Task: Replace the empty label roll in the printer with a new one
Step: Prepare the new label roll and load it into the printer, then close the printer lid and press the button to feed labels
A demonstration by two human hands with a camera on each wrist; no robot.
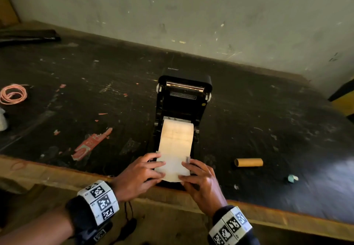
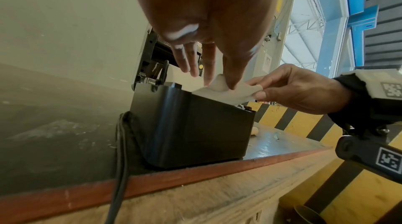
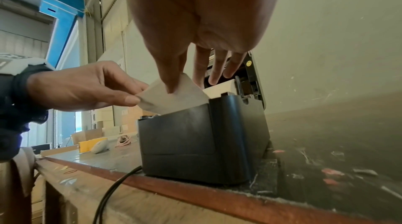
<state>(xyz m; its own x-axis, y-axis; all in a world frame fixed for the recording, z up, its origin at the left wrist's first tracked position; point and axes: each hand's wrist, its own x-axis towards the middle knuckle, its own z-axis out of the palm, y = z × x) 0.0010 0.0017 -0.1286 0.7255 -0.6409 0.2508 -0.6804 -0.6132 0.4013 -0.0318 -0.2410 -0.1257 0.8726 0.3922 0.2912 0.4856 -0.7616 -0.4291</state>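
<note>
The black label printer (image 1: pixel 183 95) stands at the table's front edge with its lid raised. A new white label roll (image 1: pixel 177 129) sits inside, and its label strip (image 1: pixel 173 160) is drawn forward over the front. My left hand (image 1: pixel 160 169) pinches the strip's left edge between thumb and fingers. My right hand (image 1: pixel 183 171) pinches the right edge the same way. The left wrist view shows the strip (image 2: pixel 226 93) lifted off the printer (image 2: pixel 191 128), with my right hand (image 2: pixel 259 90) on its end. The empty brown cardboard core (image 1: pixel 248 162) lies on the table, right of the printer.
The dark table (image 1: pixel 95 91) is littered with scraps. On it lie a red torn wrapper (image 1: pixel 92 143), a pink cord coil (image 1: pixel 13 93) at far left and a small teal scrap (image 1: pixel 292 178). A black cable (image 2: pixel 120 159) hangs over the wooden front edge (image 1: pixel 268 210). A wall (image 1: pixel 191 14) stands behind.
</note>
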